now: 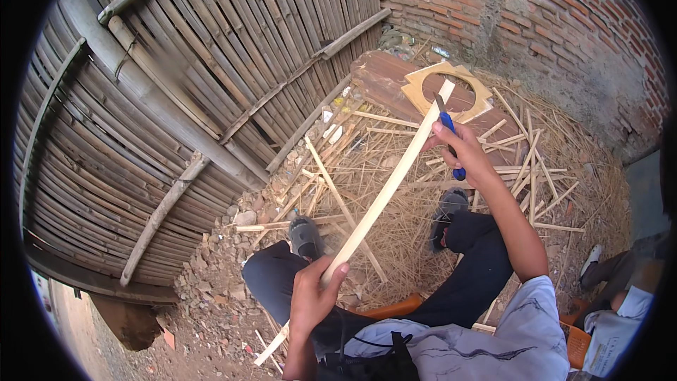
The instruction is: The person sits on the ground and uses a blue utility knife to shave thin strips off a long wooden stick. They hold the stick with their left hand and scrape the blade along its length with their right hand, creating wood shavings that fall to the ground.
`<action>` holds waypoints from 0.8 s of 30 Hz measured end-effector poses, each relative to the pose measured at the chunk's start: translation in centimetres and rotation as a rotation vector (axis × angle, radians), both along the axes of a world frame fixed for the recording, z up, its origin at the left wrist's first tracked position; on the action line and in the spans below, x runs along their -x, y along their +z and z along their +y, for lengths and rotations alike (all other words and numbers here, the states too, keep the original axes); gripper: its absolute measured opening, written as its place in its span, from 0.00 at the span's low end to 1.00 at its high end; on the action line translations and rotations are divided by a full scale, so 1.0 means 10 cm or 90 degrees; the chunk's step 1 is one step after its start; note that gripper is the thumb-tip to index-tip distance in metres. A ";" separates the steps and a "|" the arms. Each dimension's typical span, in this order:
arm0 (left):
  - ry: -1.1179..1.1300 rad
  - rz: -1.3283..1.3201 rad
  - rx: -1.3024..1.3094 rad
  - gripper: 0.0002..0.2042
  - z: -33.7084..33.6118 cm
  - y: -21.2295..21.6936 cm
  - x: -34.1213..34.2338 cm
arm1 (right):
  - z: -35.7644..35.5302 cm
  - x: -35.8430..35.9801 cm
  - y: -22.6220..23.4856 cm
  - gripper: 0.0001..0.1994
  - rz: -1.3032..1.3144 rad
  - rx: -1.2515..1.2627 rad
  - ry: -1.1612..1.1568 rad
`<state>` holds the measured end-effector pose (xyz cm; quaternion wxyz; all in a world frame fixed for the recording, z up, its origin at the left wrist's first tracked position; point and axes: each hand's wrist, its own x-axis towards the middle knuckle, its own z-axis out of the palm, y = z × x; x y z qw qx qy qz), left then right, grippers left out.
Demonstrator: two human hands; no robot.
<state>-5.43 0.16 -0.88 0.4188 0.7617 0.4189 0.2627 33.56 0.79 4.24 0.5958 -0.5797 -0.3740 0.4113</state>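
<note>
A long pale bamboo strip (386, 197) slants across the middle, its near end low by my left thigh and its far end up at the right. My left hand (315, 295) is wrapped round its lower part, thumb on top. Near the far end, my right hand (460, 149) grips a blue-handled knife (447, 120). The dark blade lies against the strip's right edge, close to its tip. Whether my right fingers also touch the strip's underside is hard to make out.
Beyond the strip a wooden board (384, 81) bears a pale frame with a round hole (478, 89). Thin shavings (409, 240) and loose strips (536, 162) cover the ground. A bamboo wall (233, 56) stands left, a brick wall (451, 0) behind. Another person's leg (612, 268) shows at right.
</note>
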 end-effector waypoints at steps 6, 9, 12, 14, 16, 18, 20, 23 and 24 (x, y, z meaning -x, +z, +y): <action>-0.031 0.029 -0.075 0.19 0.10 0.17 -0.12 | 0.01 -0.14 -0.14 0.11 0.077 -0.068 -0.087; -0.034 0.075 -0.108 0.32 0.17 0.33 0.11 | -0.03 -0.32 -0.11 0.10 0.091 -0.115 -0.146; -0.031 0.120 -0.184 0.41 0.19 0.48 0.41 | -0.13 -0.56 -0.07 0.10 0.111 -0.158 -0.210; -0.022 0.154 -0.155 0.40 0.20 0.61 0.65 | -0.16 -0.68 -0.04 0.10 0.136 -0.179 -0.228; 0.013 0.133 -0.194 0.32 0.21 0.66 0.76 | -0.21 -0.79 -0.04 0.11 0.175 -0.193 -0.234; 0.065 0.105 -0.119 0.24 0.21 0.71 0.78 | -0.21 -0.81 0.01 0.11 0.195 -0.192 -0.263; 0.103 0.112 -0.109 0.11 0.20 0.72 0.77 | -0.20 -0.79 0.04 0.13 0.193 -0.187 -0.293; 0.101 0.069 -0.110 0.10 0.20 0.66 0.69 | -0.20 -0.65 0.14 0.17 0.075 -0.198 -0.359; 0.104 0.046 -0.089 0.10 0.20 0.61 0.66 | -0.21 -0.62 0.14 0.17 0.041 -0.222 -0.348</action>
